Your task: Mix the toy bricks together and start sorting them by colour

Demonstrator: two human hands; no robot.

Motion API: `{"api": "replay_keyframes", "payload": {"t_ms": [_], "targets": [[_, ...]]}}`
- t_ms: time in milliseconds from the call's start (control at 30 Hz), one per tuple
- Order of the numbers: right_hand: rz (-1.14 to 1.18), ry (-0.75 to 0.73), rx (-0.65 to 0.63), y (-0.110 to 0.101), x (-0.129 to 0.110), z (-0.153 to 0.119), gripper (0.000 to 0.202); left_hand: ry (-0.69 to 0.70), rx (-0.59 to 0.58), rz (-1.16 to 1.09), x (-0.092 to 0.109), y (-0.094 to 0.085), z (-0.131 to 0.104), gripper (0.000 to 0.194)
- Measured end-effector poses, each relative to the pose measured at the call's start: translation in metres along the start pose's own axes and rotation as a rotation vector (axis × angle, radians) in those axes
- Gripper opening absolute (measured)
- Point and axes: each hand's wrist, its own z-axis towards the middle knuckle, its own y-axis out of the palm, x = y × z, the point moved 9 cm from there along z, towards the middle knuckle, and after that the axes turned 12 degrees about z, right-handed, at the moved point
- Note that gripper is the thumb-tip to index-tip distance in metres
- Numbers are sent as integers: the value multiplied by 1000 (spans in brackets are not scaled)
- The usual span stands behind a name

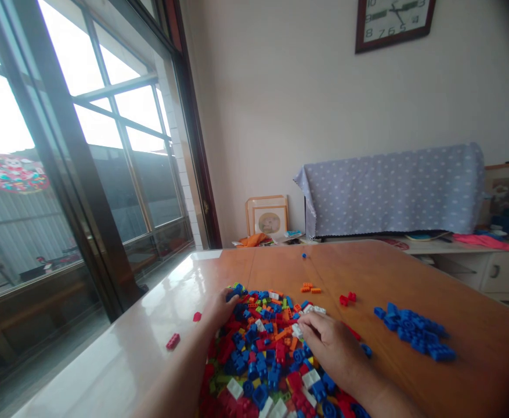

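Note:
A large heap of mixed toy building bricks in blue, red, orange, white, green and yellow lies on the table before me. At its far left edge is my left hand, fingers curled, with a blue toy brick showing between thumb and fingertips. My right hand rests over the right side of the heap. Its fingers are bent and pinched together beside white and red bricks; whatever they hold is hidden. Part of the heap is covered by my right hand and forearm.
A separate group of blue bricks lies at the right of the wooden table. Small orange bricks and red bricks sit beyond the heap. A pinkish-red brick is on the left. A cloth-covered object stands behind.

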Motion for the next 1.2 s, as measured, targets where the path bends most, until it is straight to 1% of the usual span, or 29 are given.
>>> {"api": "replay_keyframes", "payload": {"t_ms": [133,233,367,533,633,700,767,833,1000,1200], "targets": [[-6,16,-6,2,3,-1,26,90,-9,-68,26,1,-9,35],[0,16,-11,3,2,-2,24,162,-3,-105,48,-2,-16,34],[0,3,-15,2,-2,-2,25,270,-8,-125,82,-8,-26,32],[-3,0,-16,0,-4,-1,26,400,-51,-137,124,-12,-46,25],[-3,1,-14,-1,-5,-1,25,452,-76,-167,142,-15,-57,25],[-2,0,-12,-2,-5,-1,26,466,-90,-202,149,-17,-60,28],[-4,-2,-12,-2,-5,-1,26,458,-91,-245,150,-20,-59,31],[-7,1,-6,-3,-5,-1,25,421,-70,-288,145,-23,-54,35],[-5,5,-2,-3,-7,-1,23,282,22,-387,115,-32,-37,44],[2,0,-27,3,-8,-4,23,169,106,-463,83,-41,-26,56]]}}
